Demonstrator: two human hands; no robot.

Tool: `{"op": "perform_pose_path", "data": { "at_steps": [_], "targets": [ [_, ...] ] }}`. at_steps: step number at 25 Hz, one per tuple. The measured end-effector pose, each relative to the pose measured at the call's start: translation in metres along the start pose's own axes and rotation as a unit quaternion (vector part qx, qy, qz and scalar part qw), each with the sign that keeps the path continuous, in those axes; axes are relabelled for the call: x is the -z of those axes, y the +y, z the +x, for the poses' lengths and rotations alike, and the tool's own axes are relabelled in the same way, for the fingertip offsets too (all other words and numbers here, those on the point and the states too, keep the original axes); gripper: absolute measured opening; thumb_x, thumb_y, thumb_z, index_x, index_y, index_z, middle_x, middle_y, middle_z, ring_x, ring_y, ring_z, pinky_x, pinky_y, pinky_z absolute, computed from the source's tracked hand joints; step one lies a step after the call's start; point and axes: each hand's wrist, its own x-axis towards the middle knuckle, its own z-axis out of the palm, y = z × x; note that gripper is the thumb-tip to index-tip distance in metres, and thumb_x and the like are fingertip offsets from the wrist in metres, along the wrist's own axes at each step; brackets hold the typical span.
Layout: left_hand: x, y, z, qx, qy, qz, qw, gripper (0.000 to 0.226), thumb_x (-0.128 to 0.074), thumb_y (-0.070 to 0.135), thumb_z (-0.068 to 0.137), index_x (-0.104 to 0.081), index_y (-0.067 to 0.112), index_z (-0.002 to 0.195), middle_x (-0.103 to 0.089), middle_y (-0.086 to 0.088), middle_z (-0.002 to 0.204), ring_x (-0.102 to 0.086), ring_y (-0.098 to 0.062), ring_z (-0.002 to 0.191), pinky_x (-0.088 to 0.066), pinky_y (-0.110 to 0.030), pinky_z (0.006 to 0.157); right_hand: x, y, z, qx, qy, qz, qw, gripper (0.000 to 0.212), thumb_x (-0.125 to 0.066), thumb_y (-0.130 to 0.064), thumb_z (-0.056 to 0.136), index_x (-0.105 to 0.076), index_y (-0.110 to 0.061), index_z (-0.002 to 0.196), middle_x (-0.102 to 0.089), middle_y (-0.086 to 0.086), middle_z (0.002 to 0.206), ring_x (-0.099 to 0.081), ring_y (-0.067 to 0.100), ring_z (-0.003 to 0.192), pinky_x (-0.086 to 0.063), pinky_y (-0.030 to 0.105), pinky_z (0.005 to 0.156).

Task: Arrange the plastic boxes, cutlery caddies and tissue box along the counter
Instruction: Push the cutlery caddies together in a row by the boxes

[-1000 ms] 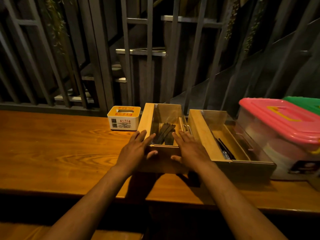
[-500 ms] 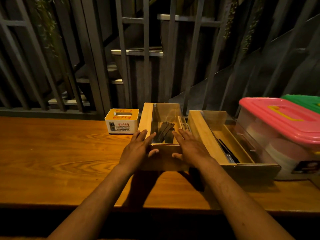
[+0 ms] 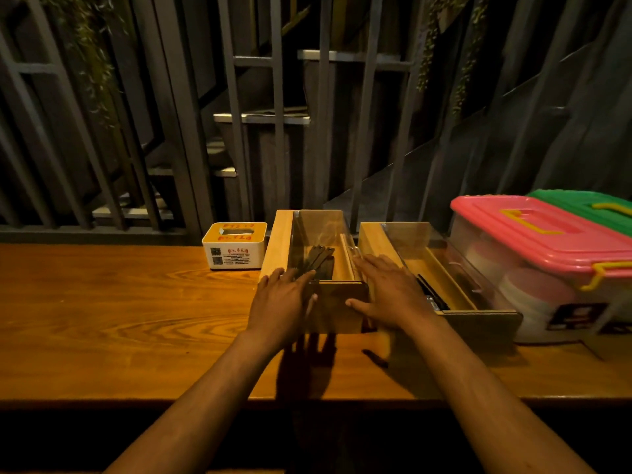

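Since the earlier frame, we are finding both hands slightly further apart on the left cutlery caddy [image 3: 309, 265], which is sitting on the wooden counter [image 3: 102, 319] between the tissue box [image 3: 234, 246] and the second caddy [image 3: 441, 278]. Our left hand [image 3: 280, 302] and right hand [image 3: 386, 292] are lying flat, fingers extended, pressing its near corners without gripping. We are noting the pink-lidded plastic box [image 3: 547, 254] standing just beside the second caddy.

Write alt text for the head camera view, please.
Two bare hands, left and right, rest flat on the near end of a wooden cutlery caddy on a counter. A tissue box sits to its left; a second caddy and pink-lidded box to its right.
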Motion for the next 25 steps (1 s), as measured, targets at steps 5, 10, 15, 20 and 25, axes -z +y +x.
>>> {"op": "perform_pose_path", "data": {
  "at_steps": [5,10,15,20,25],
  "targets": [
    [0.009,0.080,-0.012,-0.045,0.024,-0.069,0.996,0.049,-0.043,0.047,0.097,-0.034,0.039,0.145,-0.039,0.004,0.151,-0.026,-0.020,0.143,-0.024,-0.041,0.115,0.032,0.080,-0.039,-0.018,0.039,0.043,0.998,0.092,-0.069,-0.071,0.067,-0.037,-0.034,0.146,-0.033,-0.004,0.158,-0.025,0.020,0.146,-0.024,0.047,0.118],
    [-0.022,0.170,-0.016,-0.082,0.014,-0.064,0.994,0.053,-0.037,0.052,0.097,-0.031,0.038,0.147,-0.037,0.000,0.153,-0.028,-0.023,0.142,-0.028,-0.040,0.114,0.043,0.178,-0.066,-0.018,-0.074,0.038,0.996,0.107,-0.082,-0.060,0.060,-0.029,-0.035,0.150,-0.018,-0.001,0.163,-0.018,0.021,0.149,-0.023,0.037,0.119],
    [-0.064,0.205,-0.010,-0.052,0.019,-0.005,0.998,0.056,-0.041,0.043,0.098,-0.024,0.034,0.152,-0.029,-0.004,0.158,-0.024,-0.027,0.144,-0.025,-0.042,0.116,0.009,0.211,-0.073,0.044,-0.006,0.034,0.998,0.091,-0.072,-0.052,0.078,-0.016,-0.045,0.150,-0.012,-0.005,0.164,-0.005,0.020,0.151,-0.024,0.041,0.119],
    [-0.080,0.210,0.013,-0.031,0.016,0.014,0.999,0.057,-0.041,0.041,0.100,-0.023,0.033,0.152,-0.028,-0.005,0.159,-0.022,-0.029,0.145,-0.025,-0.043,0.115,0.005,0.228,-0.048,0.059,-0.026,0.024,0.998,0.090,-0.068,-0.051,0.082,-0.011,-0.044,0.152,-0.008,-0.004,0.165,-0.002,0.023,0.151,-0.023,0.046,0.119],
    [-0.084,0.210,0.043,-0.029,0.015,0.005,0.999,0.056,-0.039,0.039,0.101,-0.021,0.032,0.153,-0.024,-0.004,0.160,-0.016,-0.027,0.147,-0.016,-0.037,0.117,-0.001,0.240,-0.011,0.053,-0.037,0.040,0.997,0.090,-0.070,-0.047,0.082,-0.014,-0.042,0.152,-0.008,-0.003,0.165,0.004,0.024,0.151,-0.017,0.046,0.121]
  ]
}}
